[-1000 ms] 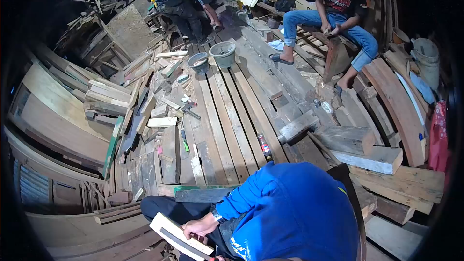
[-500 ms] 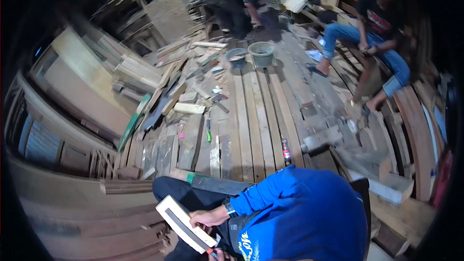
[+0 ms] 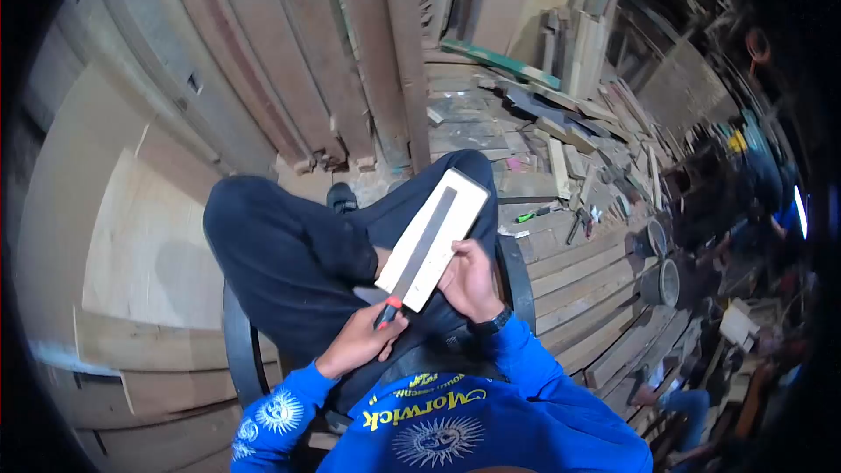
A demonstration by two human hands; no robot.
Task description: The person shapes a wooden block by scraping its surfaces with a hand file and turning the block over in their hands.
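My left hand (image 3: 361,339) is closed around the red-and-black handle (image 3: 388,312) of a tool at the lower end of a pale wooden block (image 3: 457,226). A long, flat dark strip (image 3: 427,241) runs along the block's face, roughly in line with the handle. Whether it is the tool's blade or part of the block I cannot tell. My right hand (image 3: 471,278), with a dark watch at the wrist, grips the block's right edge, thumb on top. The block rests tilted over my lap (image 3: 302,241). A grey pointed shape (image 3: 371,295) shows beside the handle.
Long planks (image 3: 289,52) lean in front of me, and a plywood sheet (image 3: 158,245) lies at left. A green-handled tool (image 3: 534,214) and wood scraps lie on the slatted floor (image 3: 583,276). Two buckets (image 3: 668,283) stand at right. Another person's leg (image 3: 688,412) shows at lower right.
My view has swung left and down, so the buckets and people now appear at the right edge. Both hands keep hold of the block and the handled tool.
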